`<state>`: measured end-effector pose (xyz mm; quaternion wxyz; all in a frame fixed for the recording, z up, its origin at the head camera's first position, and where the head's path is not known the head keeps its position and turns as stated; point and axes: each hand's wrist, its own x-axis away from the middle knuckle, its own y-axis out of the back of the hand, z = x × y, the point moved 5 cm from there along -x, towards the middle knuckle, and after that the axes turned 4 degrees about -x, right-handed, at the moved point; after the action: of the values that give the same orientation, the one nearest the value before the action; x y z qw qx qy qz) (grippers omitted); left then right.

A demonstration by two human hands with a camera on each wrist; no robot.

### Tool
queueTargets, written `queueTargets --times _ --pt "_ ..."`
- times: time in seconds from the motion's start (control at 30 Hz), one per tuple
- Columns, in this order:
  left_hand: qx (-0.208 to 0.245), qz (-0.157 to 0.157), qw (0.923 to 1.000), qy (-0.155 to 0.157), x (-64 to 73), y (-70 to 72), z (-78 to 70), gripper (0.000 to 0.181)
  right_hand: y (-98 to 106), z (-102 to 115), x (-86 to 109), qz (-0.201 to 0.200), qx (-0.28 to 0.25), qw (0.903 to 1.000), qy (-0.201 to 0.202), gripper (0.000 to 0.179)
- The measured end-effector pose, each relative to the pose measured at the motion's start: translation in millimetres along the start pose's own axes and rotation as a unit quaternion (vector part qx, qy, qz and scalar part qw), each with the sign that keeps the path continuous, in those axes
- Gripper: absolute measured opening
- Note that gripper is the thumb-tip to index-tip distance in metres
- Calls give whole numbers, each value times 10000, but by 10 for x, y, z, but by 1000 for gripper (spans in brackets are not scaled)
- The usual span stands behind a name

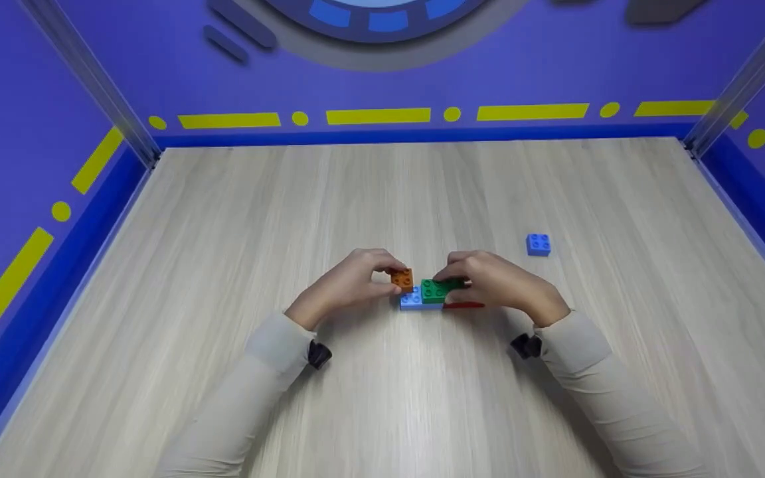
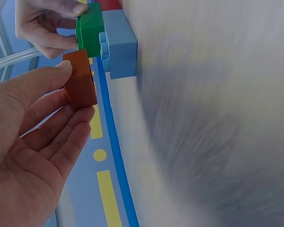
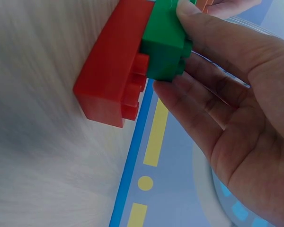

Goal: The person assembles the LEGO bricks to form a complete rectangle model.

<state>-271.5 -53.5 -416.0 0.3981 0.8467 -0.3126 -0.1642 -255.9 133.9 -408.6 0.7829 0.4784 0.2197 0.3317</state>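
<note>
My left hand (image 1: 359, 279) pinches an orange toy brick (image 1: 402, 280) between thumb and fingers. In the left wrist view that orange brick (image 2: 79, 79) hangs close over the studs of a light blue brick (image 2: 120, 45). A green brick (image 1: 432, 290) sits on top, bridging the light blue brick and a red brick (image 3: 114, 66) that stand side by side on the table. With thumb and fingers my right hand (image 1: 489, 279) grips the green brick by its sides. The red brick's outer studs show bare in the right wrist view, while the hand hides most of it from the head view.
A separate blue brick (image 1: 538, 245) with studs up lies on the wood-grain table (image 1: 256, 219), to the right of and beyond the right hand. Purple walls (image 1: 382, 86) with yellow marks border the table at the back and both sides.
</note>
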Motion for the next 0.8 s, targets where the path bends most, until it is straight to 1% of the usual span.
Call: queueTargets --times 0.13,0.27,0.47,0.6,0.8 --pt "6 9 10000 -20 -8 -14 -4 31 -4 -5 -4 41 -31 9999 -94 26" --pt "-19 44 10000 41 -10 -25 -1 31 -5 -7 -7 70 -49 9999 -132 26" --pt "-37 107 9999 109 -13 -32 -13 32 1 -1 -5 16 -61 10000 -8 26" --pt "-23 124 9999 34 -21 -37 -33 32 0 0 -4 -4 -65 10000 45 26" --pt "-109 136 9997 -151 -33 -56 -56 32 -3 -10 -1 52 -96 9999 -60 25"
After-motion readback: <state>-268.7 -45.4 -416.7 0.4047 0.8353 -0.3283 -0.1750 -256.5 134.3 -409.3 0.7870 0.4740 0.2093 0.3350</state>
